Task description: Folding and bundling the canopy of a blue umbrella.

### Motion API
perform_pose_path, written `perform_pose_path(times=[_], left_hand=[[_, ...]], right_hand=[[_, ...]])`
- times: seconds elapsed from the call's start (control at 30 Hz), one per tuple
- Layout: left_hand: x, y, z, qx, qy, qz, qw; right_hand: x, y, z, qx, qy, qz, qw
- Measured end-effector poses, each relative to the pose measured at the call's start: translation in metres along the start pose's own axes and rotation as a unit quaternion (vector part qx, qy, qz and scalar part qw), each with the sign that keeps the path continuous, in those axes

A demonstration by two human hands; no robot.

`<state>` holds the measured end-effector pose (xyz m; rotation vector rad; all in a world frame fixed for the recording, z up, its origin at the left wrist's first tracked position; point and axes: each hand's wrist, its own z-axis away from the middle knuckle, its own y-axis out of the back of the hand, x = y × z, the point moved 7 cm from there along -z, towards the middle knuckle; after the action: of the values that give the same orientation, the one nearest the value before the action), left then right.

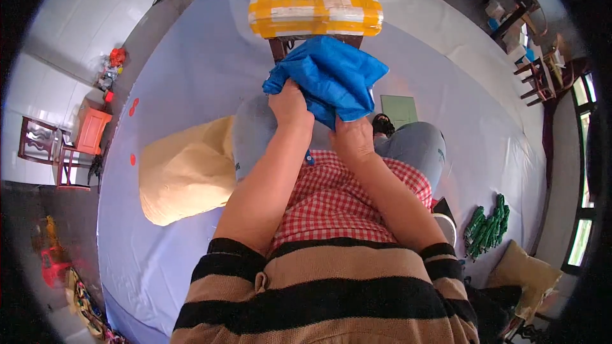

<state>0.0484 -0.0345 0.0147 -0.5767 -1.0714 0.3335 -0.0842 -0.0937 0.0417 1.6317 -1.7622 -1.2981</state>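
Note:
A crumpled piece of blue fabric (338, 73), perhaps a bag, is held up in front of my knees. My left hand (291, 103) has its fingers wrapped round the fabric's near left edge. Lower and to the right, my right hand (354, 139) grips the near edge, its fingers mostly hidden beneath the cloth. Just behind the fabric, a white box wrapped in yellow tape (315, 9) rests on a dark wooden stool (278, 50). Over my lap lies a red-and-white checked apron (338, 191).
A large tan sack or cushion (185, 172) lies at my left knee. On the pale floor sheet (172, 70) are a flat green square (399, 110) and, at right, a dark green bundle (488, 226). Wooden chairs (57, 153) stand along the left side.

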Motion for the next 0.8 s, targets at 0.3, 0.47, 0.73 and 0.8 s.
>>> perform_pose_path(times=[0.3, 0.47, 0.73, 0.8], left_hand=[[-0.019, -0.008, -0.011, -0.165, 0.082, -0.007, 0.983], [-0.03, 0.01, -0.018, -0.071, 0.027, -0.074, 0.994], [-0.01, -0.003, -0.005, 0.004, -0.043, -0.056, 0.997], [-0.008, -0.006, -0.006, -0.036, 0.011, -0.067, 0.997]], right_hand=[[0.021, -0.016, -0.001, -0.068, -0.086, -0.278, 0.954], [0.021, -0.031, 0.004, -0.23, -0.127, -0.326, 0.908], [0.022, -0.024, -0.008, -0.187, -0.135, -0.001, 0.973], [0.025, -0.029, -0.006, -0.195, -0.149, -0.124, 0.961]])
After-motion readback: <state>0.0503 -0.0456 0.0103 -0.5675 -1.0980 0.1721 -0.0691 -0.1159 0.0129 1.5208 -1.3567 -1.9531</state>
